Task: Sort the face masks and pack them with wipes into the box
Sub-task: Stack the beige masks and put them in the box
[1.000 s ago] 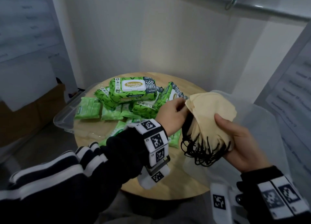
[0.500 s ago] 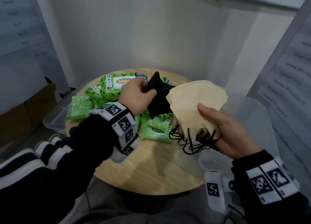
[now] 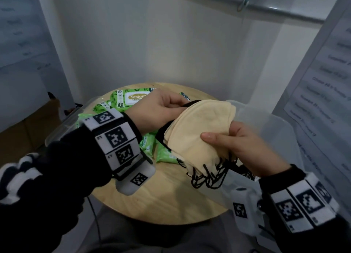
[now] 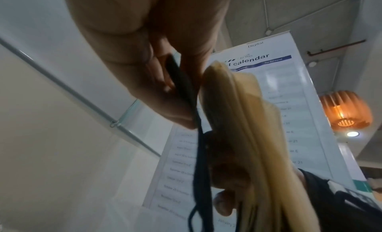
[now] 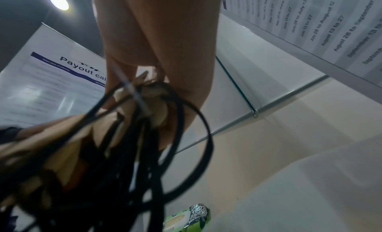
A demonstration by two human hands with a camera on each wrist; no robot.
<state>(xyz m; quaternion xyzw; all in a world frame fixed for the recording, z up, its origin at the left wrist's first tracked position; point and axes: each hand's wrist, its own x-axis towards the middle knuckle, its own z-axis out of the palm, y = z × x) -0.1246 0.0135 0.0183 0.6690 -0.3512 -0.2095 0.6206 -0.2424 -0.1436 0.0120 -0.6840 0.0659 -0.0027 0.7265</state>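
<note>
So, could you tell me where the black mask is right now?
In the head view, the black mask is pinched by the left hand, tucked against the left side of the beige masks.

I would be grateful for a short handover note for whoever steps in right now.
Left hand: pinches a black mask against the back of the stack.
Right hand: grips the stack of beige masks, ear loops dangling, above the round table.
Wipes packs: piled at the table's far side.
Clear box: at the right; nothing visible in it.
Done: beige masks gathered.
Left: finish sorting, pack masks and wipes.
</note>
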